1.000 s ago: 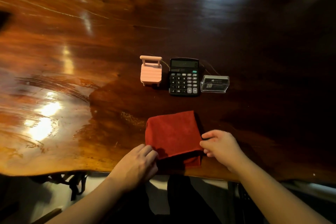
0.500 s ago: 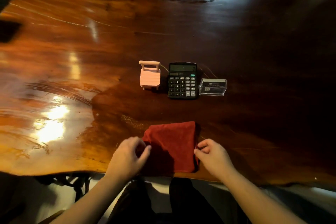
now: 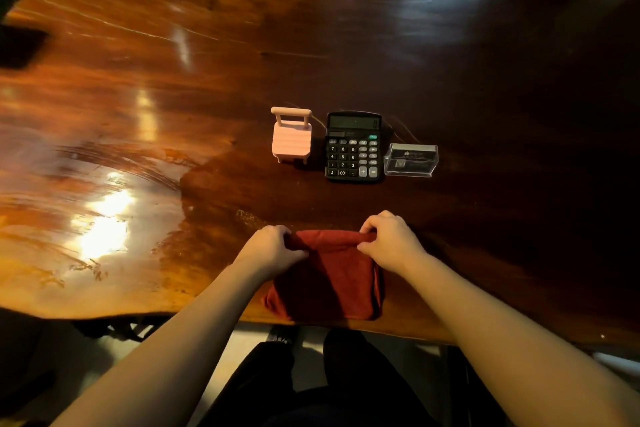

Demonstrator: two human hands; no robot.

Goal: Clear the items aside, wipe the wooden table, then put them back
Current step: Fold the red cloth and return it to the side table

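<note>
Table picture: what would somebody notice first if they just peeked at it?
Probably the red cloth at the near edge of the shiny wooden table, with the left hand and right hand pinching its far corners. Next, the little row behind it: a pink toy chair, a black calculator in the middle, and a clear plastic card holder on the right.

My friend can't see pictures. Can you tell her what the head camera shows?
Two hands, the left hand and right hand, pinch the far edge of a folded red cloth at the near edge of a shiny wooden table. Beyond it stand, in a row, a tiny pink chair, a black calculator and a clear card holder.
</note>
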